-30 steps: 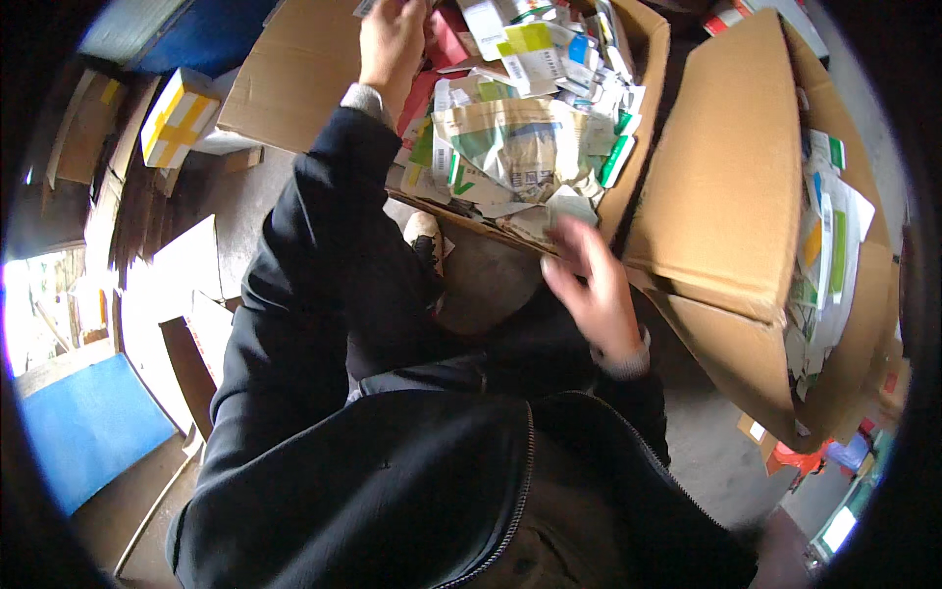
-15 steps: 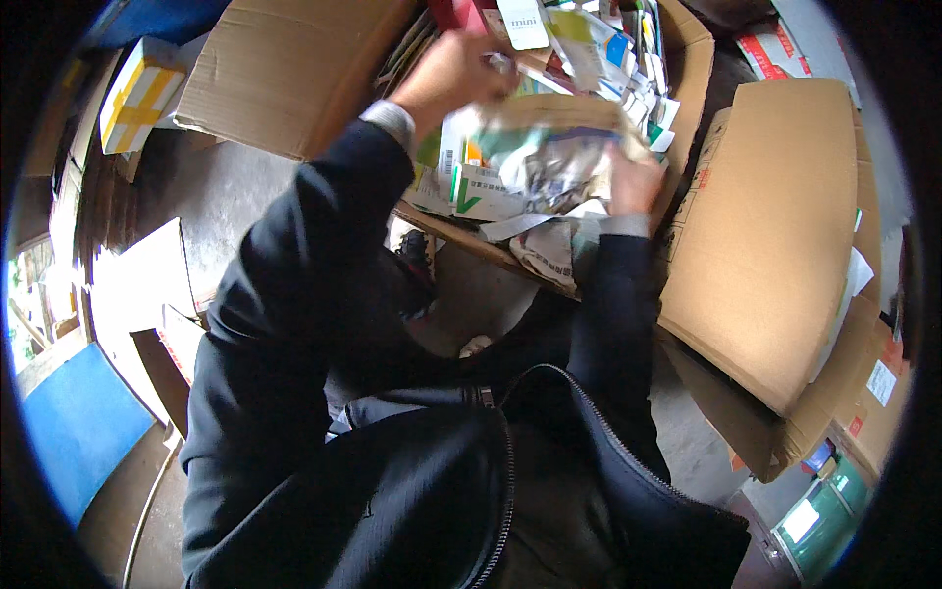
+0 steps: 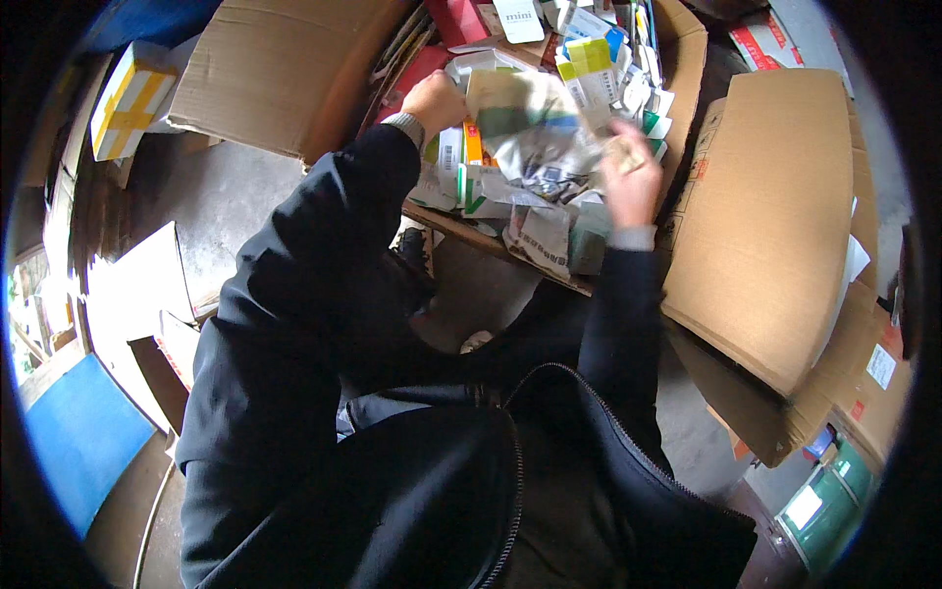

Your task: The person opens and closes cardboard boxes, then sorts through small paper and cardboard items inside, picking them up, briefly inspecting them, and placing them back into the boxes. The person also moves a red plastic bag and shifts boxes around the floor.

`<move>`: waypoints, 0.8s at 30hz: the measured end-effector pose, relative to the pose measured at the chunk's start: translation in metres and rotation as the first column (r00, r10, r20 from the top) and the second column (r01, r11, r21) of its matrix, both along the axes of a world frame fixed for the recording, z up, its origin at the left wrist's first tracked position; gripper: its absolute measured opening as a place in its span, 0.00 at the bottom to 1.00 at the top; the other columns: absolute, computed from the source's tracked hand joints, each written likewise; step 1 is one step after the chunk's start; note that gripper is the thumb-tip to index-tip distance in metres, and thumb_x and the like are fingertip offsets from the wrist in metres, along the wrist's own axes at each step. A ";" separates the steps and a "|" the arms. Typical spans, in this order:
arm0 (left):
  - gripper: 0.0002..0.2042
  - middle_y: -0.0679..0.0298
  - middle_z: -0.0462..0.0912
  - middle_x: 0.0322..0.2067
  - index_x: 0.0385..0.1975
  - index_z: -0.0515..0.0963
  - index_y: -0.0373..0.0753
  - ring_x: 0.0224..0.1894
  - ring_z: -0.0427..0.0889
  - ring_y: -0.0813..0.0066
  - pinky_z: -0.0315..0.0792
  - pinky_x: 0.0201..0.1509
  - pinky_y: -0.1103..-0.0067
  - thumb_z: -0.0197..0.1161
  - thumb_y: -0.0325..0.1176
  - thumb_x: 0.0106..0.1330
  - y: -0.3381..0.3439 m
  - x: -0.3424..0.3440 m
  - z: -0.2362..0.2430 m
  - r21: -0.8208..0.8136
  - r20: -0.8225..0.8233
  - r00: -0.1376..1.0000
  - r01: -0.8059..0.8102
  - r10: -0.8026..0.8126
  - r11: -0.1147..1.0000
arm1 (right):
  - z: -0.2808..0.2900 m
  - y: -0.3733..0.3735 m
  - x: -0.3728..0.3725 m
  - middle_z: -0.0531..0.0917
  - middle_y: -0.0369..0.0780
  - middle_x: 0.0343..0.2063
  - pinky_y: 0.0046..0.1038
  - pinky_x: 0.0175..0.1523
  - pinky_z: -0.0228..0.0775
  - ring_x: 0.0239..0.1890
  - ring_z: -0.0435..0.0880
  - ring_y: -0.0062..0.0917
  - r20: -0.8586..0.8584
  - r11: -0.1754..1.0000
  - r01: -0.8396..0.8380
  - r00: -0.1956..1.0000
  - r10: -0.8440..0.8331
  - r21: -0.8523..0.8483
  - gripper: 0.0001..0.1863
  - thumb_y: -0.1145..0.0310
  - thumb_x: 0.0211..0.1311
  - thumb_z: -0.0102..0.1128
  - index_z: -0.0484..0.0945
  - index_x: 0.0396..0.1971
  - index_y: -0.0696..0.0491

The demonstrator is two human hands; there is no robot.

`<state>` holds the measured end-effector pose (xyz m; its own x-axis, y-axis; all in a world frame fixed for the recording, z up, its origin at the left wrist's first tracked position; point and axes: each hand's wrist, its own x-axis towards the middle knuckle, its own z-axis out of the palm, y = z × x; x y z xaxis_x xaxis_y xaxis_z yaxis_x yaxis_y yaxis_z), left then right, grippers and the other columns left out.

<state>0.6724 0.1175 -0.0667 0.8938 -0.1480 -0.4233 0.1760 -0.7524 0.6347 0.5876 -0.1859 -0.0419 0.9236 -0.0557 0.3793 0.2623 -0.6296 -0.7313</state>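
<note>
My right hand (image 3: 631, 179) grips the right edge of a crumpled printed paper sheet (image 3: 549, 157), which looks like newspaper and is partly smeared by motion. The sheet spreads over the pile in an open cardboard box (image 3: 690, 74). To its left is my left hand (image 3: 437, 104), fingers curled in; whether they hold anything is hidden. Beneath and around the sheet lie flattened small cartons, among them a yellow-green and white carton (image 3: 589, 69), a white card (image 3: 518, 20) and a red folder-like piece (image 3: 457, 22). Another crumpled printed paper (image 3: 539, 236) rests at the box's near edge.
A box flap (image 3: 265, 74) sticks out on the left. Close on the right stands a large brown carton (image 3: 760, 226). A white box with yellow tape (image 3: 133, 103) is at the far left, above a blue panel (image 3: 86, 432). A green container (image 3: 824, 510) sits at lower right.
My left hand has drawn back left and down, away from the sheet. The sheet has shifted and opened out somewhat, uncovering more cartons behind it; my right hand still grips it.
</note>
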 end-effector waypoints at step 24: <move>0.28 0.51 0.87 0.34 0.42 0.81 0.25 0.35 0.88 0.65 0.82 0.40 0.73 0.74 0.49 0.57 -0.028 -0.005 -0.046 -0.501 -0.087 0.983 -0.184 0.163 0.845 | -0.037 0.014 0.108 0.85 0.53 0.43 0.44 0.56 0.77 0.49 0.84 0.51 -0.476 0.838 0.052 0.803 -0.358 -0.543 0.27 0.60 0.56 0.62 0.78 0.54 0.58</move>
<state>0.6671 0.0898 -0.1130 0.9090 -0.1953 -0.3682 0.3068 -0.2844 0.9083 0.6960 -0.1719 -0.0787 0.9641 -0.2210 -0.1472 -0.2556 -0.9225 -0.2894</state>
